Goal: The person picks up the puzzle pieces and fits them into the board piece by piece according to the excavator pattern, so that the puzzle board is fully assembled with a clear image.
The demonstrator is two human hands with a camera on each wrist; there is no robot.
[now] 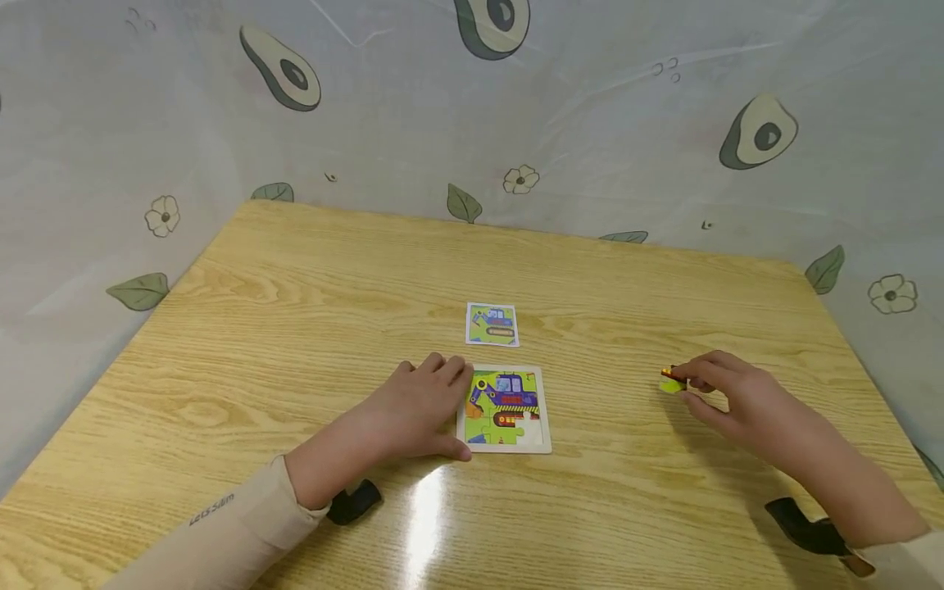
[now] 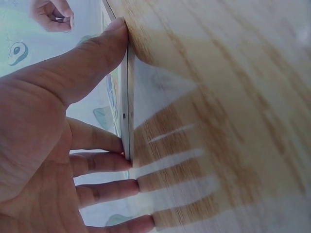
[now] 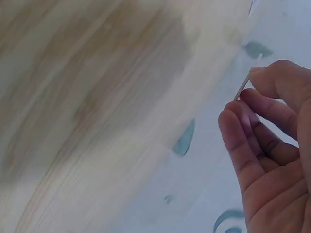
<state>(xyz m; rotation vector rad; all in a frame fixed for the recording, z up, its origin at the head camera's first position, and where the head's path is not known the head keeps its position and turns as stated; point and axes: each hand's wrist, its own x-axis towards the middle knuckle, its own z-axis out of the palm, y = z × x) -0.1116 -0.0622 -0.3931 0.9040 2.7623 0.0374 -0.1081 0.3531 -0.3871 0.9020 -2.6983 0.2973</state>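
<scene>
A small square jigsaw puzzle in a pale wooden frame (image 1: 546,410) lies on the table, showing a purple excavator on green. Its near right corner has a bare white gap. My left hand (image 1: 424,406) rests at the frame's left side, thumb at the near corner and fingers by the far corner; in the left wrist view, the fingers of that hand (image 2: 97,189) are extended and spread against the edge. To the right, my right hand (image 1: 737,397) pinches a green puzzle piece (image 1: 671,383) with red and yellow on it. In the right wrist view this thin piece (image 3: 241,87) shows edge-on between thumb and fingers.
A picture card (image 1: 492,324) with the same excavator lies just beyond the frame. The wooden table (image 1: 590,311) ends at a pale curtain (image 1: 398,106) printed with avocados, leaves and flowers. Dark straps (image 1: 354,502) show at both wrists.
</scene>
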